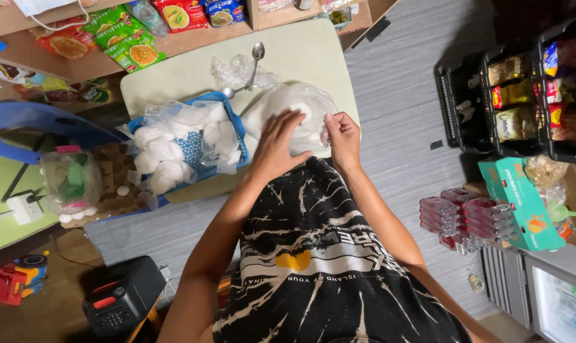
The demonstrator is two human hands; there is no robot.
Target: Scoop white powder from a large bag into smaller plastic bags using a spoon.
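Head view of a packing step at a pale, rounded-corner worktop [193, 70]. The left hand [276, 145] lies spread and flat, fingers open, on a large clear plastic bag of white powder [288, 108] that rests on the near right part of the worktop. The right hand [342, 138] is closed in a pinch on the bag's film at its right edge. The step appears to be gathering or closing the bag's mouth; the next move would seem to call for a steady hold by the flat hand while the pinched film is drawn together without spilling.

Just left of the bag stands a blue plastic basket [231, 105] heaped with small filled white packets [174, 149]. A metal spoon [255, 60] rests behind it on crumpled clear film [237, 71]. The basket crowds the left hand's side; the worktop's right edge lies close to the right hand. Shelves of colourful snack packets [132, 44] stand beyond.
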